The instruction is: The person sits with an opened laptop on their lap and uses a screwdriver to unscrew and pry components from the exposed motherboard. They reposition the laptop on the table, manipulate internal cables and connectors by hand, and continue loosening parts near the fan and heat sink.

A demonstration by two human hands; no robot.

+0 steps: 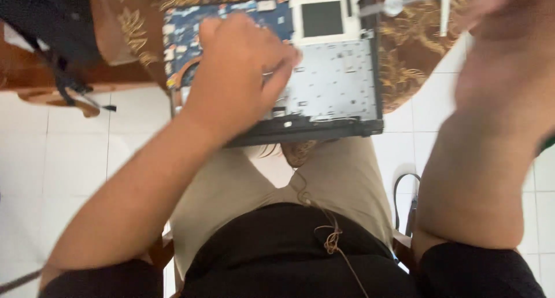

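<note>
The left hand [234, 72] is pressed, fingers [277, 81] curled, onto the opened black laptop chassis with blue circuit board [341, 84]; the blurred right hand [509, 61] is raised, finger state indiscernible.

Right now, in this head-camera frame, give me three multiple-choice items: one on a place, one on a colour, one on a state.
1. Where does the left hand rest?
A. On the opened black laptop base with its exposed blue circuit board
B. On the white tiled floor
C. On the dark hanging bag

2. What colour is the patterned tablecloth?
A. Green
B. Brown with gold
C. Plain white

3. What state is the right hand in?
A. Flat on the laptop
B. Raised and blurred
C. Out of view

Answers: 1 A, the fingers lie over the laptop's inner frame. 2 B, brown cloth shows gold leaf figures. 3 B, it is lifted beside the laptop, smeared by motion.
</note>
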